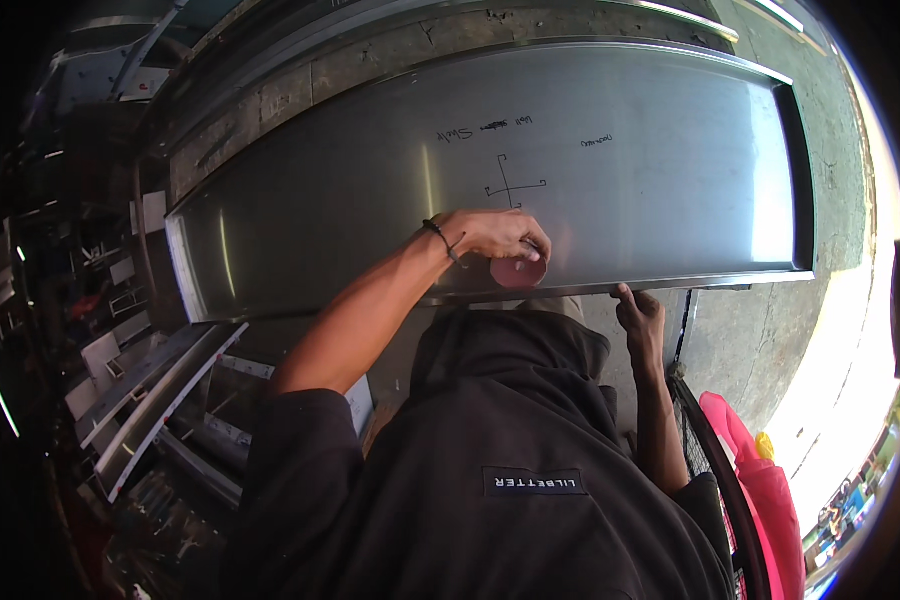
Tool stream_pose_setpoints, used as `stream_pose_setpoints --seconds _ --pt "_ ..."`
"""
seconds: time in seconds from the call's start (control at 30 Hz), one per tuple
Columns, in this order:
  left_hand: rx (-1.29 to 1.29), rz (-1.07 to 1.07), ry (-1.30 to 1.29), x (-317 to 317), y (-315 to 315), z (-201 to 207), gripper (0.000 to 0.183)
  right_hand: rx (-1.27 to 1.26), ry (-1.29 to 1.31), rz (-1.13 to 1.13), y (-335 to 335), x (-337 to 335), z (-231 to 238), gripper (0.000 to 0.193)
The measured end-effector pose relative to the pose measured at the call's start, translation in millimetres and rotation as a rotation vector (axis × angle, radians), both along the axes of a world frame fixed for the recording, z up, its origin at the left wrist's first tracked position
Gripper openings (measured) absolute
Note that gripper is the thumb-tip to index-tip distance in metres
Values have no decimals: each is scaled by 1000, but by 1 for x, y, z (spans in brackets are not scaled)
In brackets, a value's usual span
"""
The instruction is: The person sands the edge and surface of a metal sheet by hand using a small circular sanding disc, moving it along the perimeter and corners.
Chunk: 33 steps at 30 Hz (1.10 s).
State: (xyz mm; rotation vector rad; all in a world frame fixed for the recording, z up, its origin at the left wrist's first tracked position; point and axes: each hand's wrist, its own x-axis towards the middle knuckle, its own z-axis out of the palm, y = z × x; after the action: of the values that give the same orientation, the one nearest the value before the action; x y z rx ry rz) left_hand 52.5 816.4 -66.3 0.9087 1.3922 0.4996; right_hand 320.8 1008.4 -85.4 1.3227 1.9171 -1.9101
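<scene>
A long, shallow stainless-steel shelf panel [330, 200] with raised edges lies across in front of me, with dark handwriting and a small line drawing on its surface. My left hand [505, 236] is closed on a round reddish-brown disc that looks like a sanding disc [520, 272]. That disc rests against the panel near its near edge, just below the drawing. At the near rim, farther right, my right hand [643, 310] has its thumb at the edge and its fingers curled; part of its grip is hidden.
Metal frames and sheet pieces [170, 400] are piled on the left. A black mesh-sided frame [705, 440] stands close by my right arm, with bright pink cloth [755, 480] beside it. Concrete floor [750, 330] shows around the panel.
</scene>
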Motion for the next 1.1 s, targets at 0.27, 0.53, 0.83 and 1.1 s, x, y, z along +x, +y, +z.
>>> stream_pose_setpoints --seconds 0.27,0.53,0.83,1.1 --pt "-245 25 2 -29 -90 1 22 30 -26 -4 -3 -3 3 47" --pt "37 -8 18 -2 21 6 20 21 -54 13 1 -4 9 46" --pt "-34 27 21 -10 -23 2 19 24 -29 -18 -1 1 0 44" --pt "-113 -162 84 -19 -50 -8 17 23 -30 -24 -2 0 5 45"
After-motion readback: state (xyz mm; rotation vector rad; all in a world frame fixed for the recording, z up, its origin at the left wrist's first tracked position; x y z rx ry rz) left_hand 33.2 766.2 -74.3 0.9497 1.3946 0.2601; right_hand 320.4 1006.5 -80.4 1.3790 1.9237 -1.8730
